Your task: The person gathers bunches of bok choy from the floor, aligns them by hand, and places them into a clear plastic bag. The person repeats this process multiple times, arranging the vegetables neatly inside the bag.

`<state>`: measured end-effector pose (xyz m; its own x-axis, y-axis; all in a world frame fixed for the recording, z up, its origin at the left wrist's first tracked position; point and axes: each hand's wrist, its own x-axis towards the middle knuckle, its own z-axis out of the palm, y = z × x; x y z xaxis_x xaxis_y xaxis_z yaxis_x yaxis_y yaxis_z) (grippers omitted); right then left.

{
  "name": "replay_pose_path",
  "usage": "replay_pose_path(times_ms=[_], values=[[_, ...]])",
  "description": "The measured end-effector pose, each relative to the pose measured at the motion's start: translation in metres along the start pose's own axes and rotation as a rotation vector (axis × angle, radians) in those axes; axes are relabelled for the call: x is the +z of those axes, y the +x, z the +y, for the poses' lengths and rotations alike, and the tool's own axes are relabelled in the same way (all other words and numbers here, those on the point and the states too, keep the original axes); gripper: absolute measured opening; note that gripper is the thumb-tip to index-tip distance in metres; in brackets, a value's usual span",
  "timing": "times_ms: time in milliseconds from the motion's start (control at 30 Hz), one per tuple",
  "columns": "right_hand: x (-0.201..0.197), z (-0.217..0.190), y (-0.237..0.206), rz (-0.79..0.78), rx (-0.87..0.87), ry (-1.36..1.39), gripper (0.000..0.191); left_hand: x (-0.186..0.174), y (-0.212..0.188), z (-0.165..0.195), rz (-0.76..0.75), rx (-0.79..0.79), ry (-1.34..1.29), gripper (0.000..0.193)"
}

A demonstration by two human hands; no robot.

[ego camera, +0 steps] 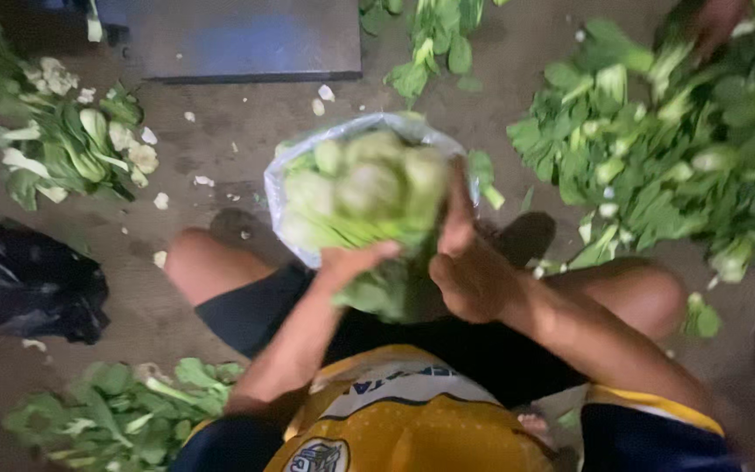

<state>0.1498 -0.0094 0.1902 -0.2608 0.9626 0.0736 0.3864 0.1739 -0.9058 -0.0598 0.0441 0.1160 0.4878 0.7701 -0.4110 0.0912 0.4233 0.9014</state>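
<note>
I sit on the floor with my knees apart, holding a bundle of green bok choy (369,197) in front of me, cut stem ends facing up. My left hand (356,260) grips the lower left side of the bundle. My right hand (465,262) presses against its right side, fingers pointing up. A clear plastic bag (277,175) sits open around the far part of the bundle, between my knees. The picture is blurred by motion.
A large heap of loose greens (666,149) lies at the right, where another person's hand (718,22) reaches in. More greens (72,144) lie at the left and near my left knee (115,411). A black bag (32,284) and a dark flat platform (246,39) are also there.
</note>
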Motion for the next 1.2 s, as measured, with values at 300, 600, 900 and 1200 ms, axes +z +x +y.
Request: replay_pose_path(times_ms=[300,600,900,1200], values=[[-0.011,0.072,0.019,-0.038,0.625,-0.190,0.039,-0.083,0.001,0.075,-0.155,-0.072,-0.447,0.086],[-0.002,0.075,-0.007,0.326,0.671,-0.088,0.027,-0.020,0.073,0.043,-0.466,0.213,0.639,0.098],[-0.018,0.072,0.003,0.671,0.636,0.048,0.042,0.001,0.080,0.016,-0.847,-0.032,1.067,0.066],[-0.045,0.061,0.005,0.315,-0.087,-0.682,0.080,-0.004,0.085,0.016,-0.826,-0.233,1.024,0.068]])
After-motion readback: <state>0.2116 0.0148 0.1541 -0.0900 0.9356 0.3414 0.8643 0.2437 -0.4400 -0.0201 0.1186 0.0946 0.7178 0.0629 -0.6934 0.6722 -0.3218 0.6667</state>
